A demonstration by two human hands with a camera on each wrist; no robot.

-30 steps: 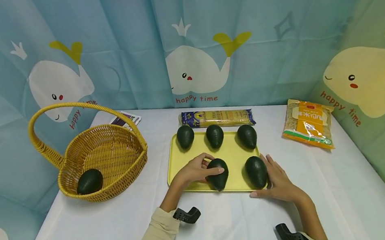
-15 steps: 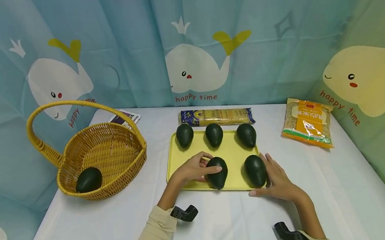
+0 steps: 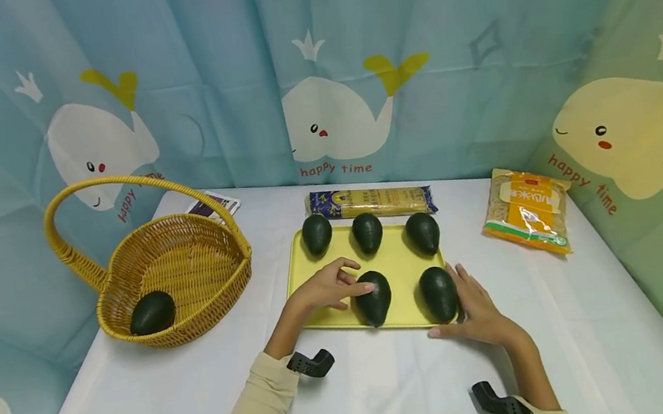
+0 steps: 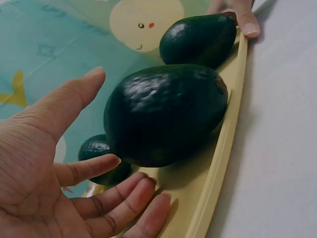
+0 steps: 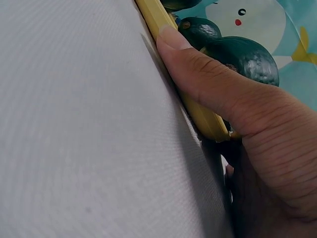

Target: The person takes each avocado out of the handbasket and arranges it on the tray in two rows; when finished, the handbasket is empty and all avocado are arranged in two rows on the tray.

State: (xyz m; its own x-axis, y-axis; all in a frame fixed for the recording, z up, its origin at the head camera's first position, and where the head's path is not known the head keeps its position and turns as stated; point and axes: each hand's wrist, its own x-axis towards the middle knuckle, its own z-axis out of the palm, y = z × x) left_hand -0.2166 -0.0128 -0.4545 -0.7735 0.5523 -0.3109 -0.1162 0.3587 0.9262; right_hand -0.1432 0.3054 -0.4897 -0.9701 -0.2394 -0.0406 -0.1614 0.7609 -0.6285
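My left hand (image 3: 325, 288) is beside the front-left dark green avocado (image 3: 374, 303), which stands on the yellow tray (image 3: 401, 275). Thumb and fingers are spread around its left side, and in the left wrist view a gap shows between the thumb and the avocado (image 4: 166, 114). My right hand (image 3: 480, 313) holds the tray's near right corner, its thumb along the front rim (image 5: 213, 124) and its fingers up the right side. Close by that hand stands the front-right avocado (image 3: 439, 294). Three more avocados, left (image 3: 317, 235), middle (image 3: 367, 234) and right (image 3: 423, 233), form the back row.
A wicker basket (image 3: 200, 271) with a tall handle stands at the left, one avocado (image 3: 153, 313) inside. Behind the tray lies a long packet of noodles (image 3: 378, 202). An orange food bag (image 3: 529, 209) is at the right, a purple-and-white packet (image 3: 213, 204) behind the basket.
My left hand has loosened from the front-left avocado and drawn slightly left, its fingers spreading. The avocado stays in place on the tray. My right hand keeps its place at the corner.
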